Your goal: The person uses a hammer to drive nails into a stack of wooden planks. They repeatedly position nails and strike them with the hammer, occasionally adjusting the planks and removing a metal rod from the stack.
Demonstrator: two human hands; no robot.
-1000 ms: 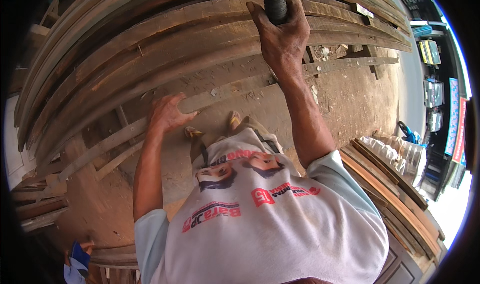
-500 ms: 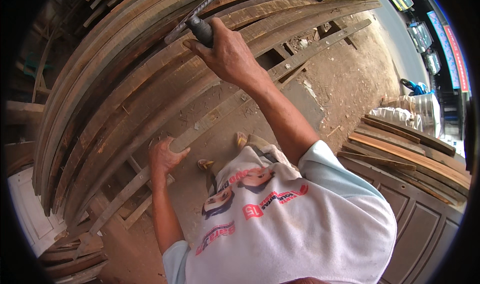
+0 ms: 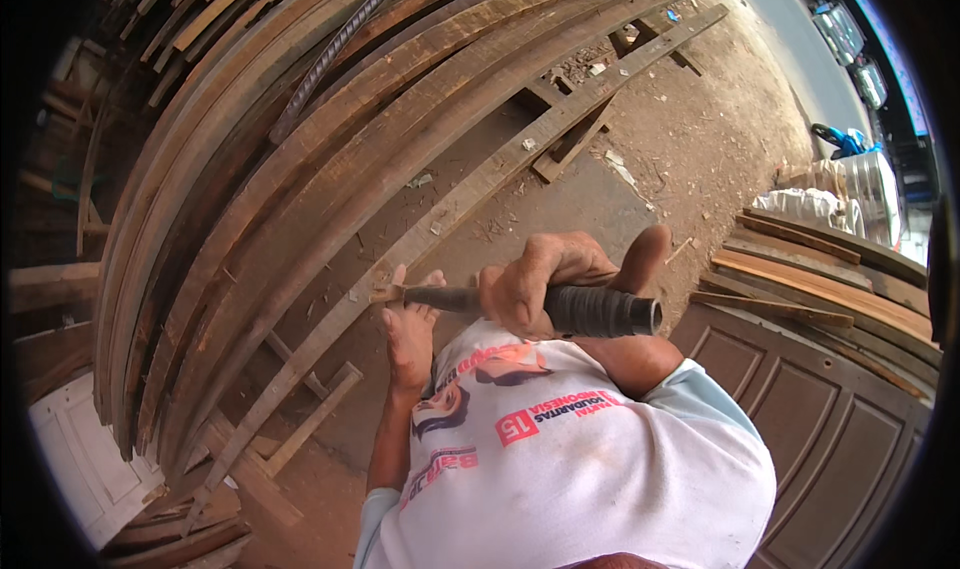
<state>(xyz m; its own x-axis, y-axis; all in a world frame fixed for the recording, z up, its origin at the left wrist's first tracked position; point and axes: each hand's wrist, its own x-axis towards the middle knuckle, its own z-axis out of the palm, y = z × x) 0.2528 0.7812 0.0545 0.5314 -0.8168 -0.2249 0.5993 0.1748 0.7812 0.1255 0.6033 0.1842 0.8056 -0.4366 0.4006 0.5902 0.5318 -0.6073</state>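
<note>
My right hand (image 3: 565,269) is closed around a hand tool with a dark ribbed tubular grip (image 3: 605,311). I hold it sideways in front of my shirt, its metal shaft (image 3: 445,299) pointing left toward a small, fork-like end. What kind of tool it is, I cannot make out. Just below that end is my left hand (image 3: 408,344), its fingers spread and nothing held in them. The tool's tip overlaps these fingers in view; whether they touch cannot be told. Beyond both hands lies a narrow plank (image 3: 470,194), raised on wooden pieces.
Long, weathered boards (image 3: 330,169) are stacked ahead and left, with a ribbed steel bar (image 3: 345,41) on them. Planks (image 3: 825,274) lie on a brown panelled door (image 3: 800,414) at right. A white panel (image 3: 95,459) sits low left. Vehicles stand at upper right.
My right hand has come back from the boards toward my body, bringing the tool, now turned sideways. My left hand has left the narrow plank and moved right, near the tool's end.
</note>
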